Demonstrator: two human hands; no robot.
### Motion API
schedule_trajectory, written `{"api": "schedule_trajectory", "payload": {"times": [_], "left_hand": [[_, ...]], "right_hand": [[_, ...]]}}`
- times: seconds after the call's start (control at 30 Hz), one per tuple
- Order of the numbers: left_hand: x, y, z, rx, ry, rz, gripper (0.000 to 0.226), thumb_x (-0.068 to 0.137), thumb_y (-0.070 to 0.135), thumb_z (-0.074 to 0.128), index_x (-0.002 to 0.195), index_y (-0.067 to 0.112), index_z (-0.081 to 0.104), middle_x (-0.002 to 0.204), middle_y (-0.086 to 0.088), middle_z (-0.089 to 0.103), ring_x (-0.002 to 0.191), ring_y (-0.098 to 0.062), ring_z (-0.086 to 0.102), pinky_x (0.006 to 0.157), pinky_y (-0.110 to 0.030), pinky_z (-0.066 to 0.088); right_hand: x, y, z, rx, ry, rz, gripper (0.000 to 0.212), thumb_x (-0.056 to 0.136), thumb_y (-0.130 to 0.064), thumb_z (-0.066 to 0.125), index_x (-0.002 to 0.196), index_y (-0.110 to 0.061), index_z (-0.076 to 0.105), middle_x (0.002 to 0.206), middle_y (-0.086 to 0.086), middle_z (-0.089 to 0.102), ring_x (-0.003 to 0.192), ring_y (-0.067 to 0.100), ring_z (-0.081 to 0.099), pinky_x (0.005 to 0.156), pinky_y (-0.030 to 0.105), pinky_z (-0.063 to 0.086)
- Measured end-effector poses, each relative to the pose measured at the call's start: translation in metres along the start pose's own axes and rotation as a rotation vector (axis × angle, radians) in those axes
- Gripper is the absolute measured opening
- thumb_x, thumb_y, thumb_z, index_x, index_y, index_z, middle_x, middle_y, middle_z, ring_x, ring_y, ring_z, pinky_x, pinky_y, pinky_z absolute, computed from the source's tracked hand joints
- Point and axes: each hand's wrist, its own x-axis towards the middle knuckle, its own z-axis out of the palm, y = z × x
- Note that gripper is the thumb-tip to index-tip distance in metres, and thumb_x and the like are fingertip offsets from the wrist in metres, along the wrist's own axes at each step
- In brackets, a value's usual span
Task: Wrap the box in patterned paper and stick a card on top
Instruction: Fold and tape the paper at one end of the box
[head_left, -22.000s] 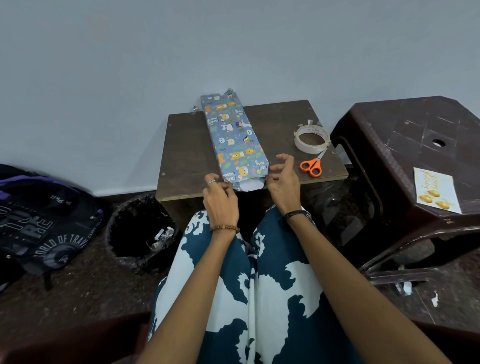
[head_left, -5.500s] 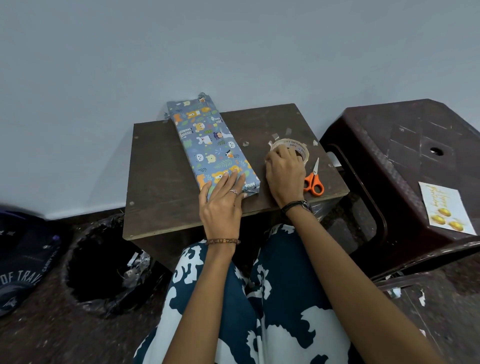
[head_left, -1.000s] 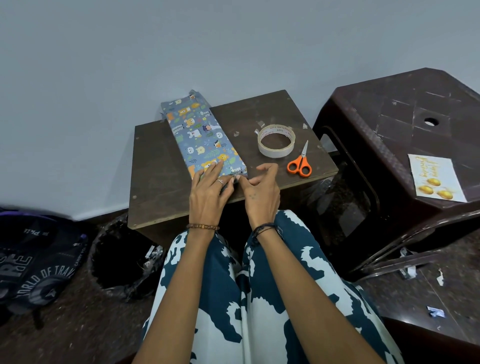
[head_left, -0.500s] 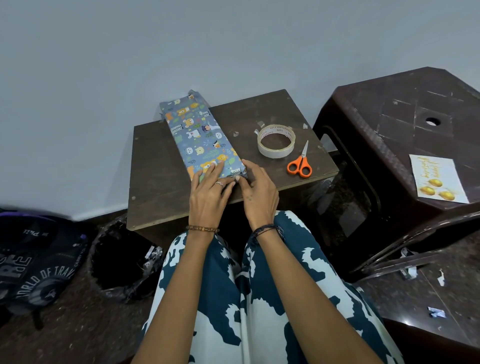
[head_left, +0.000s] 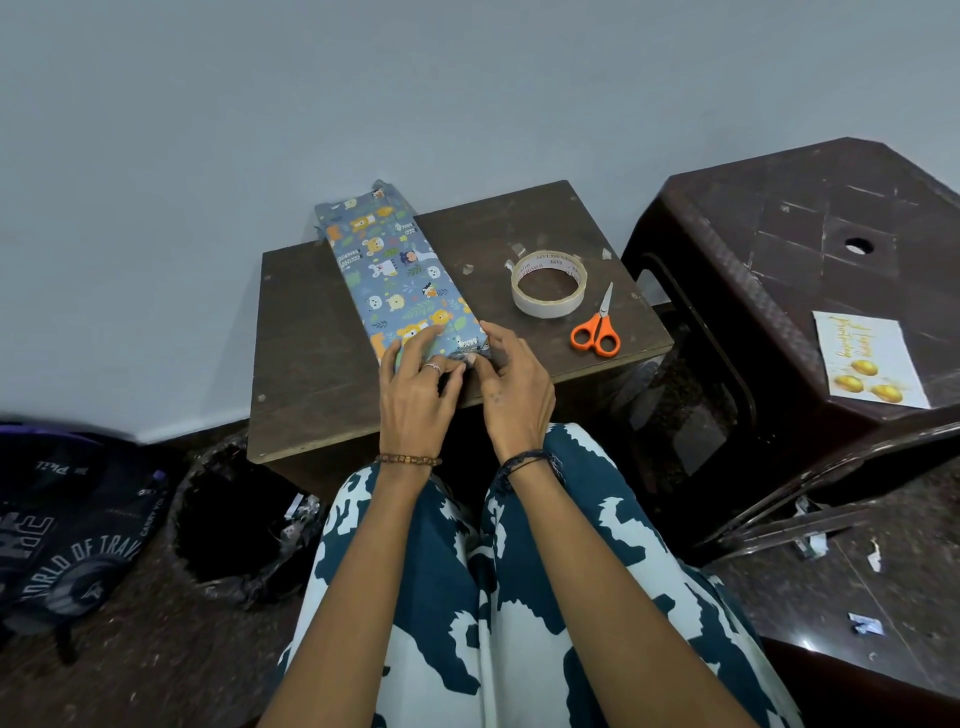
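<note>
the left hand (head_left: 415, 395) lies on the near end of the wrapped box (head_left: 397, 275), its fingers (head_left: 415, 345) stretched fairly straight and pressing down on the patterned paper there. the right hand (head_left: 511, 387) is just beside it, touching the same near end: its forefinger reaches along the right edge of the box while the thumb bends in toward the left hand's fingertips at the end fold. whether the right hand pinches the paper or only presses it i cannot tell, since the fingertips crowd together and hide the fold.

the box is long and narrow, covered in blue paper with small cartoon animals. it lies flat on a small brown table (head_left: 311, 364), running slantwise from the near middle to the far left corner, where its far end hangs a little past the table's edge against the pale wall (head_left: 363, 93).

to the right of the box, apart from it, a roll of tape (head_left: 549, 283) lies flat on the table. just beside the roll, nearer the right edge, lie orange-handled scissors (head_left: 597, 327), blades closed. a few small scraps of tape dot the tabletop near the roll.

further right stands a dark plastic stool (head_left: 779, 249). on its top, well apart from the box, lies the card (head_left: 868, 361), white with gold shapes and gold writing.

on the floor to the left of the table sits a bin (head_left: 234, 525) lined with a black bag, and beyond it a dark backpack (head_left: 62, 525) with white lettering.
</note>
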Motion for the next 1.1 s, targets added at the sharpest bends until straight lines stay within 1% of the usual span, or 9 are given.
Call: {"api": "schedule_trajectory", "payload": {"times": [0.17,0.27,0.4,0.5,0.6,0.7,0.77,0.93,1.1], "left_hand": [[-0.002,-0.002,0.0,-0.037,0.028,-0.013,0.025,0.087,0.022,0.058,0.08,0.003,0.072,0.12,-0.018,0.058,0.111,-0.031,0.057,0.085,-0.05,0.051],[-0.001,0.003,-0.004,-0.073,0.033,0.006,0.023,0.087,0.02,0.058,0.083,0.001,0.071,0.12,-0.017,0.056,0.107,-0.03,0.06,0.082,-0.048,0.053],[-0.002,0.007,-0.015,-0.19,0.149,-0.079,0.012,0.084,0.007,0.064,0.092,-0.001,0.068,0.119,0.0,0.046,0.102,-0.009,0.054,0.084,-0.011,0.042],[-0.001,0.008,-0.017,-0.211,0.154,-0.081,0.011,0.084,0.004,0.064,0.093,0.0,0.068,0.115,-0.001,0.049,0.101,-0.009,0.052,0.084,-0.004,0.036],[-0.001,0.012,-0.017,-0.227,0.1,-0.126,0.018,0.085,0.016,0.06,0.094,0.001,0.065,0.114,-0.01,0.058,0.101,-0.008,0.053,0.08,-0.008,0.04],[-0.003,0.011,-0.012,-0.188,0.037,-0.141,0.032,0.084,0.033,0.057,0.083,0.001,0.064,0.117,-0.014,0.056,0.107,-0.019,0.056,0.086,-0.028,0.048],[-0.004,0.008,-0.006,-0.122,-0.008,-0.126,0.039,0.083,0.039,0.056,0.075,0.001,0.063,0.12,-0.016,0.054,0.111,-0.029,0.055,0.093,-0.037,0.044],[-0.003,0.002,0.002,-0.003,-0.021,-0.046,0.029,0.081,0.032,0.054,0.079,0.004,0.061,0.123,-0.019,0.053,0.115,-0.025,0.044,0.096,-0.044,0.039],[-0.004,0.003,0.009,0.275,-0.008,0.023,0.031,0.078,0.034,0.055,0.084,0.004,0.057,0.116,-0.018,0.058,0.11,-0.023,0.042,0.098,-0.039,0.029]], "right_hand": [[0.0,-0.001,0.0,-0.017,0.003,0.005,0.034,0.086,-0.018,0.062,0.117,-0.031,0.062,0.108,-0.009,0.066,0.099,0.012,0.06,0.073,0.026,0.041],[0.001,0.0,0.0,-0.021,0.007,0.007,0.034,0.086,-0.018,0.062,0.117,-0.031,0.062,0.108,-0.009,0.065,0.1,0.011,0.061,0.074,0.026,0.043],[0.001,0.001,0.002,-0.02,0.017,0.022,0.034,0.084,-0.021,0.065,0.116,-0.033,0.062,0.107,-0.01,0.066,0.101,0.011,0.062,0.076,0.03,0.046],[0.001,0.0,0.003,-0.023,0.019,0.017,0.034,0.084,-0.022,0.065,0.115,-0.033,0.062,0.106,-0.01,0.067,0.1,0.01,0.063,0.075,0.029,0.046],[0.0,0.0,0.002,-0.01,0.021,0.017,0.034,0.084,-0.02,0.064,0.115,-0.034,0.062,0.107,-0.01,0.066,0.1,0.01,0.063,0.076,0.031,0.048],[0.0,-0.001,0.001,-0.015,0.01,0.02,0.034,0.085,-0.019,0.063,0.116,-0.033,0.062,0.107,-0.009,0.066,0.1,0.01,0.062,0.075,0.03,0.046],[0.0,-0.001,0.0,-0.006,0.002,0.026,0.034,0.085,-0.019,0.063,0.116,-0.032,0.062,0.108,-0.009,0.067,0.1,0.01,0.062,0.075,0.029,0.046],[0.001,0.0,0.0,0.024,0.002,0.041,0.035,0.084,-0.017,0.064,0.115,-0.033,0.063,0.106,-0.008,0.069,0.099,0.007,0.063,0.076,0.028,0.047],[0.001,-0.001,-0.001,0.075,-0.018,0.058,0.035,0.082,-0.016,0.066,0.113,-0.033,0.064,0.103,-0.007,0.071,0.097,0.003,0.064,0.078,0.026,0.048]]}}
